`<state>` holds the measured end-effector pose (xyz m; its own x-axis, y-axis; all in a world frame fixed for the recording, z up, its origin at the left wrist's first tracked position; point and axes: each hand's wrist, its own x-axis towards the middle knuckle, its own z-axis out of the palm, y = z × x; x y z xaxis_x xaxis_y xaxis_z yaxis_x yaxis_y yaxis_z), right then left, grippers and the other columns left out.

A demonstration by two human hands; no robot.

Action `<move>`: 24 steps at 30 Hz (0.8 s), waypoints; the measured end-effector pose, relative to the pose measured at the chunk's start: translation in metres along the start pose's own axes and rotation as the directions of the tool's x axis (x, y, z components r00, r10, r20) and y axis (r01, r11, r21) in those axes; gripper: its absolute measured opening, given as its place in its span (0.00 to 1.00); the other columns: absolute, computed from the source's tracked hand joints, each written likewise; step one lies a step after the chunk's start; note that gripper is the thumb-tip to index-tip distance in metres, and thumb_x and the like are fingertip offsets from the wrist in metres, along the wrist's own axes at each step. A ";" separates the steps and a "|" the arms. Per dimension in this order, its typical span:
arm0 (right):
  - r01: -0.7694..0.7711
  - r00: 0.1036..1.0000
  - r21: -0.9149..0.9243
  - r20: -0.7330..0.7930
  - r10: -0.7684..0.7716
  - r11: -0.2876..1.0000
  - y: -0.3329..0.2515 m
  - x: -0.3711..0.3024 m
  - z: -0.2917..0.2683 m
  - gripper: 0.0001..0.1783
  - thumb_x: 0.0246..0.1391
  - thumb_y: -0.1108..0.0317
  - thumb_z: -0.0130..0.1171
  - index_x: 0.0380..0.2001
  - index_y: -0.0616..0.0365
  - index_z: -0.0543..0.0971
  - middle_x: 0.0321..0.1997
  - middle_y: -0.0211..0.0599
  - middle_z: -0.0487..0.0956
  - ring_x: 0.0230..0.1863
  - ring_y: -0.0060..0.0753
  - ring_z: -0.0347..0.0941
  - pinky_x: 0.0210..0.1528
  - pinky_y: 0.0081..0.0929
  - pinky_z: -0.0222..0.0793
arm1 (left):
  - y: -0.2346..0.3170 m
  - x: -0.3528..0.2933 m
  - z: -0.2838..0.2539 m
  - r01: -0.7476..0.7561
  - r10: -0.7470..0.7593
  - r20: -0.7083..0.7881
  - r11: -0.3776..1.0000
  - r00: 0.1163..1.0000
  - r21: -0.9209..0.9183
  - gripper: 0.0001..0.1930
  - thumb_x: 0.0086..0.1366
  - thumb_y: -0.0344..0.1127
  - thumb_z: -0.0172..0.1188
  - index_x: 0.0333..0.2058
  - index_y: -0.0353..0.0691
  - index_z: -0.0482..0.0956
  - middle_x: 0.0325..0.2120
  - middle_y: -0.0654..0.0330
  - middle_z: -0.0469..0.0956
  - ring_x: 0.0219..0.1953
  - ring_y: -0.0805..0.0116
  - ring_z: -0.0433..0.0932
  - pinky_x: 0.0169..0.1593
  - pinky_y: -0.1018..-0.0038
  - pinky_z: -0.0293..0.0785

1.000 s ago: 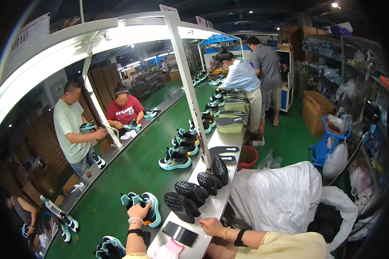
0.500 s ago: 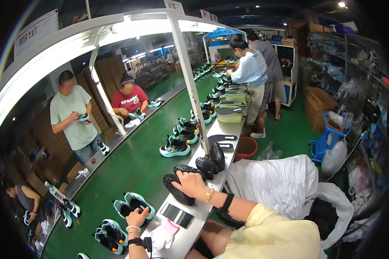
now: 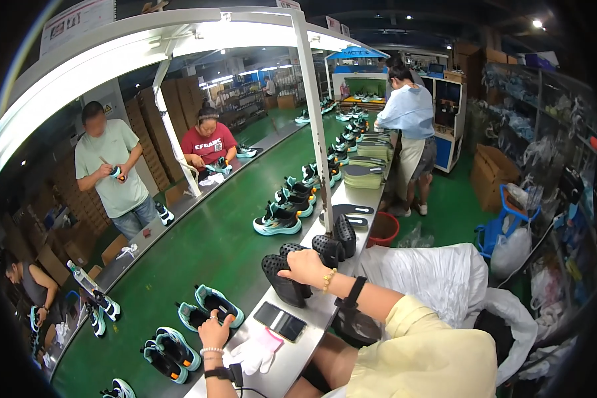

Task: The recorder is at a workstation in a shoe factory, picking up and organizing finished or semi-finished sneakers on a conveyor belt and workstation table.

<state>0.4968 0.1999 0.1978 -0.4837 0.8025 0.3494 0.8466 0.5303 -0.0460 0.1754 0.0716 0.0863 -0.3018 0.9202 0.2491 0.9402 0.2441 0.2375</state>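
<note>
On the metal ledge in front of me, my right hand (image 3: 305,268) is closed over the top of a black, dimpled, shoe-shaped form (image 3: 282,282). Similar black forms (image 3: 335,243) stand just beyond it. My left hand (image 3: 217,330) has its thumb and finger apart at the near end of a pair of teal-and-black sneakers (image 3: 209,307) on the green belt; part of the hand overlaps the shoes. Between my arms lie a dark phone (image 3: 280,322) and a white glove with a pink cuff (image 3: 255,351).
Another sneaker pair (image 3: 172,355) sits to the left on the green belt (image 3: 225,259). A white post (image 3: 315,126) rises beyond the black forms. Dark insoles (image 3: 351,219) and green stacks (image 3: 363,174) line the ledge. A red bin (image 3: 383,229) and white sacks (image 3: 424,272) are on my right.
My view has shifted slightly, so the scene sits higher and further right. Both hands stay at the same things. Across the belt, the person in red has raised their head.
</note>
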 end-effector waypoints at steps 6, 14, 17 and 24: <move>0.084 0.994 0.211 -0.080 -0.069 0.974 -0.054 0.019 -0.070 0.32 0.49 0.38 0.61 0.25 0.63 0.81 0.27 0.47 0.81 0.32 0.47 0.81 0.35 0.39 0.77 | -0.032 -0.003 -0.014 0.287 -0.475 -0.489 0.865 0.731 -0.412 0.34 0.58 0.36 0.65 0.61 0.31 0.62 0.57 0.41 0.67 0.61 0.45 0.64 0.64 0.61 0.58; 0.353 0.886 0.417 0.138 -0.442 0.838 -0.178 0.062 0.014 0.32 0.42 0.40 0.68 0.25 0.66 0.82 0.29 0.50 0.82 0.34 0.51 0.81 0.37 0.42 0.77 | -0.113 0.037 0.060 0.277 -0.522 -0.144 0.643 0.841 -0.713 0.24 0.68 0.42 0.55 0.52 0.25 0.73 0.45 0.40 0.79 0.48 0.45 0.78 0.54 0.62 0.70; 0.292 0.846 0.472 0.279 -0.455 0.832 -0.215 0.084 0.044 0.28 0.35 0.45 0.73 0.26 0.63 0.84 0.31 0.49 0.83 0.36 0.47 0.82 0.39 0.39 0.78 | -0.125 0.041 0.058 0.259 -0.544 -0.220 0.668 0.810 -0.697 0.25 0.70 0.49 0.51 0.44 0.25 0.77 0.39 0.41 0.81 0.43 0.45 0.79 0.50 0.59 0.72; 0.277 0.933 0.401 0.106 -0.345 0.873 -0.289 0.087 0.116 0.12 0.52 0.60 0.59 0.28 0.55 0.85 0.31 0.42 0.84 0.36 0.40 0.83 0.39 0.34 0.79 | -0.178 0.058 0.071 0.175 -0.345 -0.033 0.555 0.938 -0.813 0.31 0.70 0.56 0.49 0.45 0.26 0.77 0.40 0.51 0.82 0.40 0.64 0.81 0.44 0.71 0.76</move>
<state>0.1847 0.1482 0.1329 -0.7667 0.5945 0.2423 0.5158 0.7952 -0.3189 0.0014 0.1034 -0.0079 -0.6123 0.7693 0.1825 0.3404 0.0482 0.9390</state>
